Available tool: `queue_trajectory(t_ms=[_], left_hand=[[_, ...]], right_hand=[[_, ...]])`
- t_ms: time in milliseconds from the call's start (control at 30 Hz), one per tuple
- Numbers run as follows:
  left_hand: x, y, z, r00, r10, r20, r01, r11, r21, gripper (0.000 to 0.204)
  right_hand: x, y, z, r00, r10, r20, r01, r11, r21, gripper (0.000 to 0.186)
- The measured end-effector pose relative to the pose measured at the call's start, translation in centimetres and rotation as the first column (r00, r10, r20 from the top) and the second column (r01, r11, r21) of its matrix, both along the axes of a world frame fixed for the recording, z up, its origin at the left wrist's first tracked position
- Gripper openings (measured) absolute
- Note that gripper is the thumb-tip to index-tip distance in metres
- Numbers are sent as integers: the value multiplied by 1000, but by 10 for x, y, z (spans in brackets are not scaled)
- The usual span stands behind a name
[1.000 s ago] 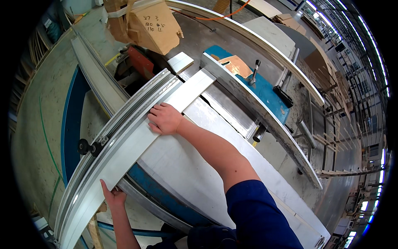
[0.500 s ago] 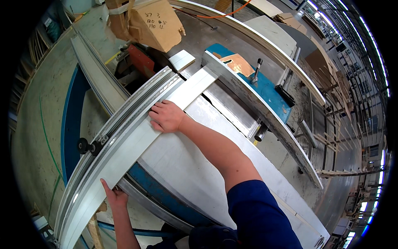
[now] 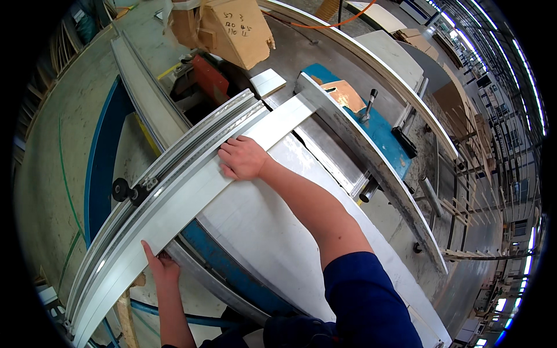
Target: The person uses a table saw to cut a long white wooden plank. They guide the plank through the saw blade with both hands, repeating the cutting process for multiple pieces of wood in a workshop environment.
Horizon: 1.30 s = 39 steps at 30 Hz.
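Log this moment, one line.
left hand: thumb on white board; right hand: on white board; white board: alongside metal rail

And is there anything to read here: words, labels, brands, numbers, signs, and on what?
Brown cardboard: three rows of dark handwritten numbers, which I won't copy out.
White board: no writing visible.
Elsewhere: any markings are too small or blurred to read.

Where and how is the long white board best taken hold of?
Probably by its near long edge, from the near side: the white board is flat, and its far edge lies along the metal fence. Beside the left hand, whose thumb is on top, this edge projects past the pale table, so pinching from above and below seems possible.
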<state>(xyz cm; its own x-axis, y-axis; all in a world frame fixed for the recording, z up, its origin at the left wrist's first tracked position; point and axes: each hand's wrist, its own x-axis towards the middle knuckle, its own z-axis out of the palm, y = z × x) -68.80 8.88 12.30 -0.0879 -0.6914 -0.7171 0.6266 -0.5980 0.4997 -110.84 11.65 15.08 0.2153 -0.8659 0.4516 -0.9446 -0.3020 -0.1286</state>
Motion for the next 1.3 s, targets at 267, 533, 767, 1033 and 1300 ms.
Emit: queue_trajectory(t_ms=[267, 533, 767, 1033, 1300], left_hand=[[5, 1, 6, 971, 66, 228, -70, 998, 8, 63], [-11, 28, 33, 487, -102, 867, 631, 727, -269, 21], [-215, -81, 85, 33, 617, 786, 971, 166, -172, 38], [-232, -99, 71, -229, 581, 781, 946, 322, 38, 48], [-237, -126, 69, -207, 553, 807, 939, 344, 5, 48]], right_hand=[[-6, 1, 2, 989, -8, 150, 13, 999, -33, 27], [-10, -1, -3, 979, 9, 205, 14, 993, -113, 28], [-10, -7, -10, 981, 13, 194, 7, 995, -104, 27], [-12, -17, -9, 982, -15, 188, 33, 995, -97, 25], [-17, -44, -10, 983, -6, 185, 23, 996, -92, 23]])
